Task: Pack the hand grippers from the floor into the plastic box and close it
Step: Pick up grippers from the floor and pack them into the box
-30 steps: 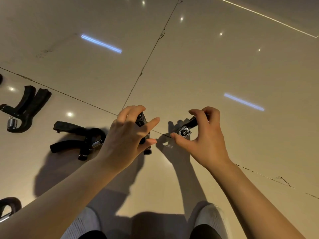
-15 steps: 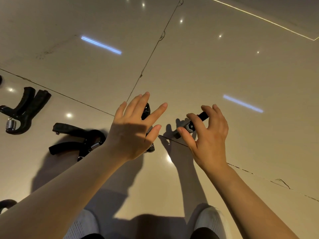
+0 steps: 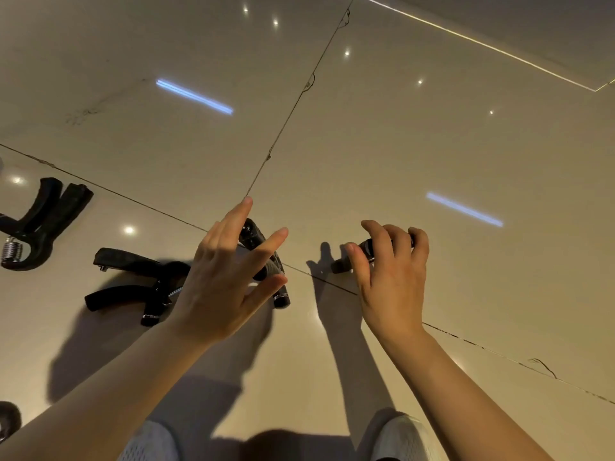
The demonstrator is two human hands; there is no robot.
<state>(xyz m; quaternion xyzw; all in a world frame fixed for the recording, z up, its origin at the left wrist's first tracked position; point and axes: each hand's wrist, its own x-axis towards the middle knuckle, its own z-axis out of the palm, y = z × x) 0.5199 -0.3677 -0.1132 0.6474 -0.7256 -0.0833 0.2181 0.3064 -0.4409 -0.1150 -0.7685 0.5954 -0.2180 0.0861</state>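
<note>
A black hand gripper lies on the tiled floor between my hands. One handle shows under my left hand, whose fingers are straight and spread just above it. My right hand curls its fingers and thumb round the other black part and holds it just above the floor. Two more black hand grippers lie to the left, one near my left wrist and one with a bare steel spring at the left edge. The plastic box is not in view.
Part of another dark object shows at the bottom left edge. My knees in white mesh fabric are at the bottom. Glossy beige floor tiles with dark grout lines stretch ahead and to the right.
My left hand has let go of the handle and spread its fingers. My right hand has shifted a little to the right, keeping its grip on the other part.
</note>
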